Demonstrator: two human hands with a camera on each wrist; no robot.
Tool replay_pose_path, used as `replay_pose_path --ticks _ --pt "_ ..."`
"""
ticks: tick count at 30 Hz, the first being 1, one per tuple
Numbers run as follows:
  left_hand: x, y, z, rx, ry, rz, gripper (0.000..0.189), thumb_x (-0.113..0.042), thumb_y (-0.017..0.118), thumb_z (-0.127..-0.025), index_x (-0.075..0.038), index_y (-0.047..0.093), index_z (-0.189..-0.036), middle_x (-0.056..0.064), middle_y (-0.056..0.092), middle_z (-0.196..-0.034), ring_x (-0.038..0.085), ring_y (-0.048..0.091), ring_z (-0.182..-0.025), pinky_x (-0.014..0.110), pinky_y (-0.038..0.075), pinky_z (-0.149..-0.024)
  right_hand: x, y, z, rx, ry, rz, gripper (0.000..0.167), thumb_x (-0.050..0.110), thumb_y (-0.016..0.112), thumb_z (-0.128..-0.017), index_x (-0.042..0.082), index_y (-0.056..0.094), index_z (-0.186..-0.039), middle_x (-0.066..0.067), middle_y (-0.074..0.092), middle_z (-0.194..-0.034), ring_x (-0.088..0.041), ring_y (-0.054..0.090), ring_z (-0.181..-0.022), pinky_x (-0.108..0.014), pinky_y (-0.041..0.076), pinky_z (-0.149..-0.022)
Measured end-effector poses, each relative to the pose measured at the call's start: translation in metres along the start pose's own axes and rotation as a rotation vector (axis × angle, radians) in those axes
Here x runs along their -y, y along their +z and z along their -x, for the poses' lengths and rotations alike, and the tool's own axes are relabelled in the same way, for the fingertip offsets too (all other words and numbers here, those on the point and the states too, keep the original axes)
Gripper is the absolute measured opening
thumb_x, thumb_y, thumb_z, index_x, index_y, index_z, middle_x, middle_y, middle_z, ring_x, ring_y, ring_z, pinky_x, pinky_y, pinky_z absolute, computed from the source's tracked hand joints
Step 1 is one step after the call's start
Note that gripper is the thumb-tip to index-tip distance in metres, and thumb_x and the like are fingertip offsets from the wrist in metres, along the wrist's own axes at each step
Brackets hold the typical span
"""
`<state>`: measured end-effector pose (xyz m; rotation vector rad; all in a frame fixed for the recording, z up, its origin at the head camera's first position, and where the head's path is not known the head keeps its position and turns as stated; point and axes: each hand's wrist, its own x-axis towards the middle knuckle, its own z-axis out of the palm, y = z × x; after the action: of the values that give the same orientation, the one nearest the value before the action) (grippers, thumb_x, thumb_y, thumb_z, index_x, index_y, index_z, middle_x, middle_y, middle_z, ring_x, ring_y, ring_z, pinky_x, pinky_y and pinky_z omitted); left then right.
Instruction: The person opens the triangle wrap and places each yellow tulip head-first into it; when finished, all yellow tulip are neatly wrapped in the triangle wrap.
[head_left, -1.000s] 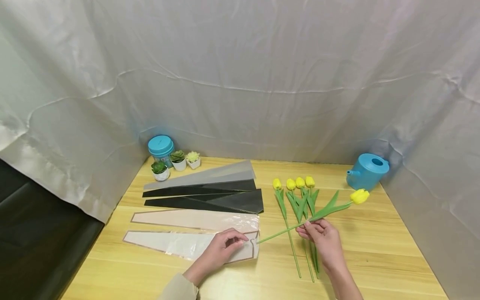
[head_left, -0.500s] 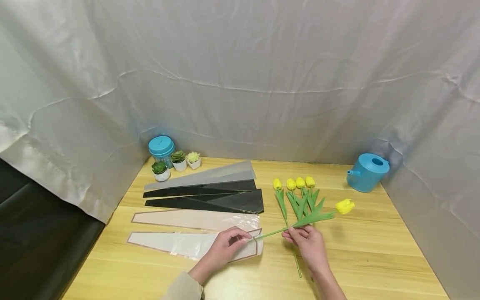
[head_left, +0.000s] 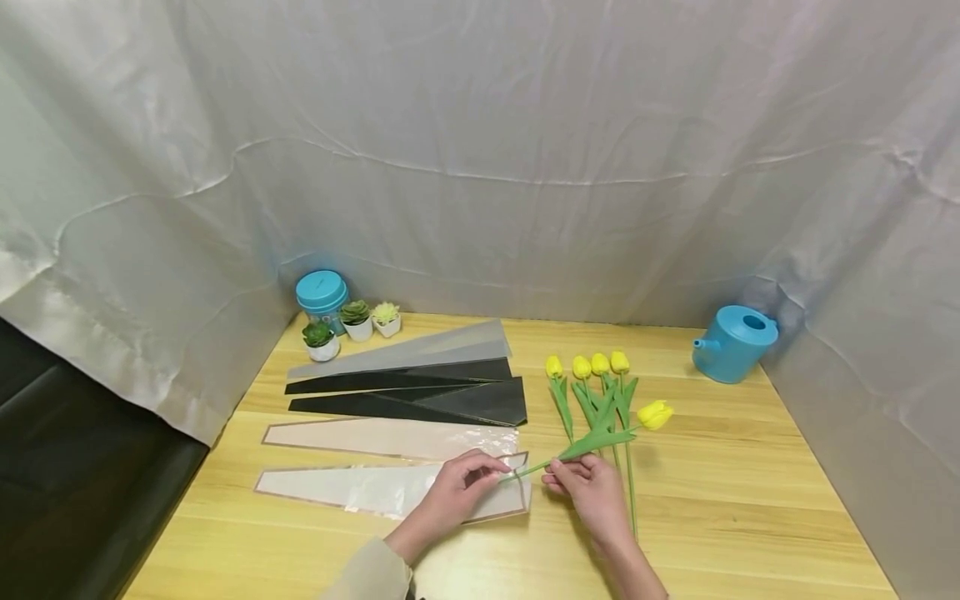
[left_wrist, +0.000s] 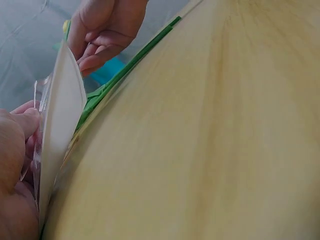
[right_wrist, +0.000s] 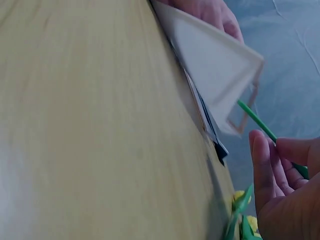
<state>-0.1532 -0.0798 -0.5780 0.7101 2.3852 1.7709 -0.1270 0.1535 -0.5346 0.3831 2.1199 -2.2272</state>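
Observation:
In the head view, my right hand (head_left: 592,496) pinches a yellow tulip (head_left: 600,442) by its green stem, just below the leaves. Its bloom points right, and its stem end has entered the open right end of a white, clear-faced flower sleeve (head_left: 375,492) with a brownish border. My left hand (head_left: 450,500) pinches that sleeve near its wide end, which is lifted off the table. The right wrist view shows the green stem (right_wrist: 257,120) between thumb and fingers, running into the sleeve (right_wrist: 210,60). From the left wrist, the sleeve's white back (left_wrist: 62,100) hides most of the tulip.
Several yellow tulips (head_left: 582,368) lie right of centre, partly under the right hand. Behind the held sleeve lie a pinkish sleeve (head_left: 360,435), black sleeves (head_left: 472,400) and a grey one (head_left: 420,350). Small potted succulents (head_left: 321,342), a blue-lidded jar (head_left: 321,290) and a blue watering can (head_left: 731,346) stand farther back.
My right hand has moved left with the tulip, and more of its stem is inside the sleeve. My left hand and the sleeve's wide end have shifted slightly right.

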Motion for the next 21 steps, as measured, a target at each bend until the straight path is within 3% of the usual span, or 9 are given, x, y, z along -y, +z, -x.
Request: replay_pose_path --ticks 8,21 --pt "-0.002 0.005 -0.003 -0.009 0.014 0.007 0.015 -0.021 0.067 -0.102 -0.025 0.075 -0.114 -0.006 0.073 -0.112 0.005 0.063 -0.096 0.023 0.054 -0.083 -0.003 0.011 0.000 0.007 -0.020 0.017 0.021 -0.003 0.069 -0.096 -0.015 0.062 -0.111 -0.023 0.074 -0.093 -0.020 0.075 -0.076 -0.035 0.064 -0.076" --pt "-0.005 0.010 -0.008 -0.055 0.027 -0.031 0.014 -0.025 0.068 -0.101 -0.025 0.076 -0.112 -0.007 0.071 -0.101 0.004 0.061 -0.089 0.021 0.053 -0.078 -0.009 0.021 0.001 0.016 -0.019 0.063 0.019 -0.001 0.071 -0.095 -0.014 0.064 -0.107 -0.021 0.076 -0.092 -0.015 0.072 -0.070 -0.028 0.063 -0.067"
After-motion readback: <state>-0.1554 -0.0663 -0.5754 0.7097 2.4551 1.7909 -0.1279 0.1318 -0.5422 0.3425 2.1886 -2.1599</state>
